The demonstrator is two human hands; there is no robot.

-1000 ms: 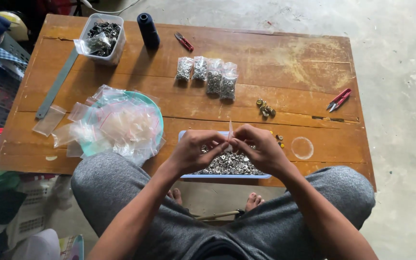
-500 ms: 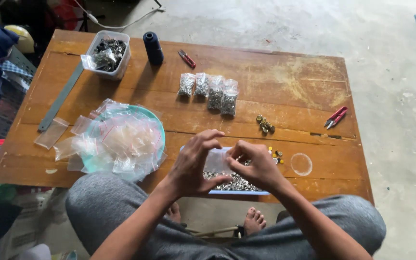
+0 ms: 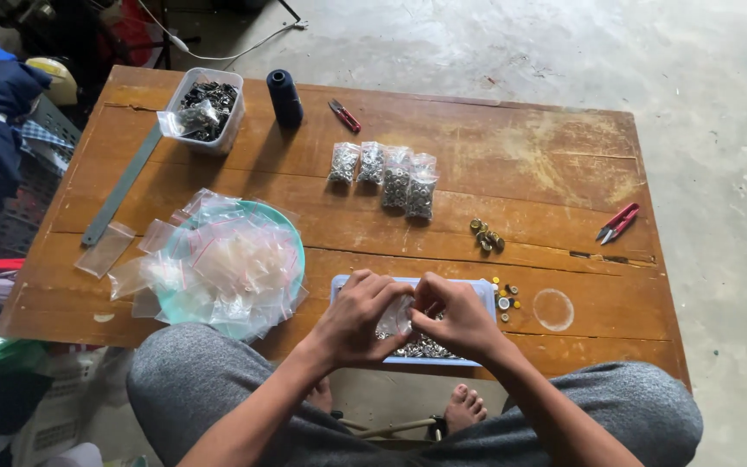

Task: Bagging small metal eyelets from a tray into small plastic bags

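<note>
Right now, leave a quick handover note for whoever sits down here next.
Left hand and right hand: both pinch one small clear bag over the blue tray of silver metal bits.
Done: four filled bags lie in a row mid-table.
Left: tray not yet emptied; empty bags piled on the teal plate.
Red snips sit at the right.

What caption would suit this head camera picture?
Both hands, left hand and right hand, pinch a small clear bag over a blue tray of metal pieces.

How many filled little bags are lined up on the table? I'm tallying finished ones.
4, side by side mid-table: filled bags. Another may be hidden between the hands.
</note>
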